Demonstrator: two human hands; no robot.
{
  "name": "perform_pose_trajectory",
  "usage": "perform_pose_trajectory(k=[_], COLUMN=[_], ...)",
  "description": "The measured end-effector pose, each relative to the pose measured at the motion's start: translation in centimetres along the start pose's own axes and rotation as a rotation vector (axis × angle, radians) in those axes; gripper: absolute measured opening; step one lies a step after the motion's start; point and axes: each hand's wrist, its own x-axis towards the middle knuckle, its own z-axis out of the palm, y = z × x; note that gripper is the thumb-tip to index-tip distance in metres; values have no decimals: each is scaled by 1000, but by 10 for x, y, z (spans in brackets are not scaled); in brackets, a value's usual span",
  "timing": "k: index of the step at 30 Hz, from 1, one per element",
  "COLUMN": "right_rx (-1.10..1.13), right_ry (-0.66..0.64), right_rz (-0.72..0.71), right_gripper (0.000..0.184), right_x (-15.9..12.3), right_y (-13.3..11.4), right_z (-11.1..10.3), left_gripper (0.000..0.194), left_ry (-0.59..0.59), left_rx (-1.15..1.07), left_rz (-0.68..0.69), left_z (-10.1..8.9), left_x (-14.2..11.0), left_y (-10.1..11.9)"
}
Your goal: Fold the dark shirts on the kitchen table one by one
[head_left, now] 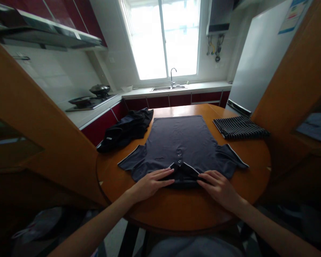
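Note:
A dark grey polo shirt lies spread front up on the round wooden table, with its collar towards me and its hem at the far side. White trim edges the collar and both short sleeves, and a button placket runs up from the collar. My left hand rests on the left side of the collar, fingers stretched out and a little apart. On the collar's right side lies my right hand, its fingers extended over the collar edge. Both palms face down.
A crumpled black garment hangs partly over the table's left edge. At the right edge sits a folded striped garment. Wooden door frames flank the table. Beyond are a sink, a stove with a pan and a fridge.

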Motion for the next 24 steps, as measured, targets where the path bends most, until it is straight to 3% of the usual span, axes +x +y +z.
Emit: perform_pose_trajectory(k=[9, 16, 24], right_rx=[79, 134, 176], right_ry=[-158, -179, -154], right_rz=[18, 65, 142], right_gripper=[35, 57, 44], right_x=[8, 21, 12], right_y=[-22, -47, -53], right_z=[-21, -3, 2], left_gripper=[68, 78, 56], left_ry=[-87, -146, -78], left_rx=[-11, -57, -32], left_rz=[-6, 5, -15], left_z=[-23, -15, 3], left_x=[12, 23, 18], left_y=[34, 57, 64])
